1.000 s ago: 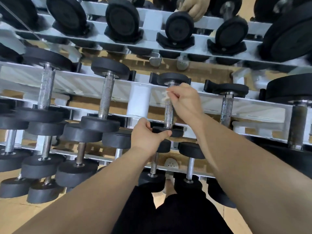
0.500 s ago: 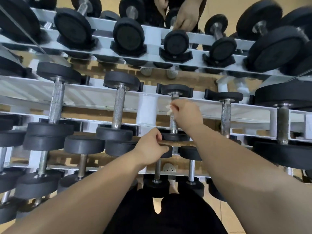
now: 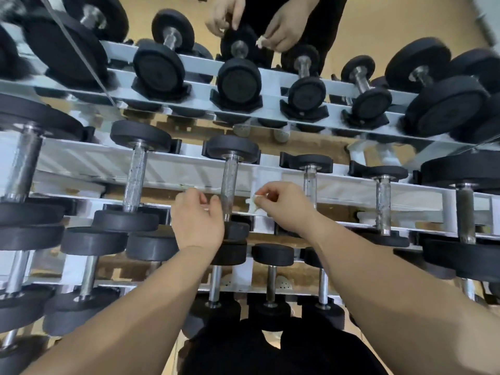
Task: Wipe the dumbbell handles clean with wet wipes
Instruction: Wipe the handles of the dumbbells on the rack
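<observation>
Both hands up at the middle tier of the rack point(image 3: 81, 161), forearms reaching forward from the bottom of view and converging slightly.

Left hand point(image 3: 197, 217): back of hand toward me, wrist straight, fingers loosely half-curled. It holds nothing I can see. Forefinger tip sits just beside the dumbbell handle point(image 3: 229, 185), on its left; contact or a small gap, cannot tell.

Right hand point(image 3: 285, 205): knuckles up, wrist bent a little inward, thumb and forefinger pinching a small crumpled wet wipe point(image 3: 253, 203). Other fingers are tucked under. The wipe hangs off the fingertips, near the handle's right side but apart from it, in front of the white rail.

The handle is a knurled, speckled metal bar, running away from me between its two black heads. Far head point(image 3: 232, 148) sits in a black cradle. Near head point(image 3: 236, 230) is partly behind my left hand. So the handle lies between my two hands.

Mirror behind the rack shows two hands over the top row.
</observation>
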`<act>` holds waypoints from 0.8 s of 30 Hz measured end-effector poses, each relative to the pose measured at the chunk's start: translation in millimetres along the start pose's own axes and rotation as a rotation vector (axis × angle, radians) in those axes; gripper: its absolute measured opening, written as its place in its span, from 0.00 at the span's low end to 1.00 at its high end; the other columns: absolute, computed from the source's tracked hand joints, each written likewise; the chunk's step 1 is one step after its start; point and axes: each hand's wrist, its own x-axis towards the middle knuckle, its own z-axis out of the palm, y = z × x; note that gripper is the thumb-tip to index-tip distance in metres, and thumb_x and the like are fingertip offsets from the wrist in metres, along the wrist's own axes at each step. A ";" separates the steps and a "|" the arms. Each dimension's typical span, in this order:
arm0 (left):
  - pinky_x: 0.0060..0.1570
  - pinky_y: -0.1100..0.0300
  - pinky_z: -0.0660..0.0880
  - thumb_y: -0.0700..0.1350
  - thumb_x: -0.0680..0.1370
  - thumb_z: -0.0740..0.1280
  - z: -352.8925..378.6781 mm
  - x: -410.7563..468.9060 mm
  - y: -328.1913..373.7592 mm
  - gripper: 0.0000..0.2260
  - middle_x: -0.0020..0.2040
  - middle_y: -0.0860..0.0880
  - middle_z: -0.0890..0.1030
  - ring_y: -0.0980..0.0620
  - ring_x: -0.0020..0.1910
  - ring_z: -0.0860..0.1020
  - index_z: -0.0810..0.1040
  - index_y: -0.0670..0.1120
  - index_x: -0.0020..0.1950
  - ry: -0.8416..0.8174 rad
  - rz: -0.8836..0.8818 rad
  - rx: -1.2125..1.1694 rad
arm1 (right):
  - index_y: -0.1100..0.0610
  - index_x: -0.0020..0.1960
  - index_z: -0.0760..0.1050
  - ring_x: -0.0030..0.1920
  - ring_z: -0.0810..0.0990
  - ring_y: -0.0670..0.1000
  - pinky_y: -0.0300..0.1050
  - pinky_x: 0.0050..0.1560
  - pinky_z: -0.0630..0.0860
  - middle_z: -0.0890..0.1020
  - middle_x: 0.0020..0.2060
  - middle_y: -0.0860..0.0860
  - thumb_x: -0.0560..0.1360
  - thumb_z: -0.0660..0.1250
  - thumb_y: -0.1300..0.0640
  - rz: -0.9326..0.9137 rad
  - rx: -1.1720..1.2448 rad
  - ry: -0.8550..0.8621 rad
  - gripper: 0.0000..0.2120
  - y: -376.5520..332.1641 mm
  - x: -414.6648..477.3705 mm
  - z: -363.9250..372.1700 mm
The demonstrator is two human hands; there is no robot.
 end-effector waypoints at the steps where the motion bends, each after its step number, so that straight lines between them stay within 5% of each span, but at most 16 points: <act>1: 0.49 0.51 0.66 0.47 0.79 0.66 3.6 5.7 -6.0 0.09 0.45 0.43 0.76 0.41 0.48 0.73 0.70 0.45 0.44 0.002 -0.079 -0.011 | 0.50 0.49 0.83 0.35 0.78 0.45 0.39 0.37 0.76 0.81 0.34 0.46 0.77 0.70 0.50 -0.006 0.035 0.006 0.06 -6.1 2.8 6.6; 6: 0.51 0.48 0.68 0.45 0.81 0.59 27.8 10.4 -24.5 0.09 0.45 0.44 0.75 0.38 0.50 0.74 0.69 0.44 0.43 -0.079 -0.396 -0.205 | 0.50 0.49 0.82 0.34 0.76 0.41 0.33 0.39 0.71 0.79 0.34 0.45 0.76 0.72 0.53 -0.053 0.102 0.038 0.03 -17.8 25.5 33.6; 9: 0.49 0.44 0.70 0.49 0.78 0.55 31.5 7.5 -26.6 0.11 0.41 0.44 0.74 0.39 0.46 0.73 0.68 0.43 0.41 -0.001 -0.305 -0.210 | 0.50 0.52 0.81 0.41 0.77 0.44 0.38 0.47 0.75 0.80 0.38 0.45 0.77 0.70 0.54 -0.146 0.005 0.119 0.04 -22.7 45.2 41.8; 16: 0.37 0.54 0.65 0.52 0.73 0.53 33.9 4.7 -34.8 0.11 0.37 0.48 0.72 0.46 0.37 0.70 0.68 0.45 0.41 -0.002 -0.122 -0.306 | 0.50 0.53 0.83 0.49 0.80 0.48 0.46 0.55 0.77 0.84 0.46 0.47 0.78 0.68 0.52 -0.185 -0.139 0.248 0.07 -22.1 85.0 55.5; 20: 0.34 0.56 0.61 0.50 0.73 0.54 33.8 5.6 -34.7 0.11 0.34 0.49 0.69 0.49 0.34 0.67 0.67 0.44 0.39 -0.003 -0.076 -0.321 | 0.52 0.50 0.84 0.49 0.81 0.47 0.47 0.55 0.78 0.85 0.46 0.46 0.77 0.69 0.55 -0.265 -0.181 0.039 0.05 -13.8 66.5 50.6; 24: 0.35 0.53 0.64 0.48 0.72 0.55 34.0 6.4 -33.9 0.09 0.34 0.48 0.70 0.46 0.35 0.68 0.68 0.43 0.38 -0.008 -0.090 -0.326 | 0.57 0.43 0.82 0.40 0.79 0.52 0.52 0.45 0.78 0.81 0.37 0.50 0.78 0.68 0.54 -0.371 -0.226 -0.067 0.08 -3.8 37.1 61.2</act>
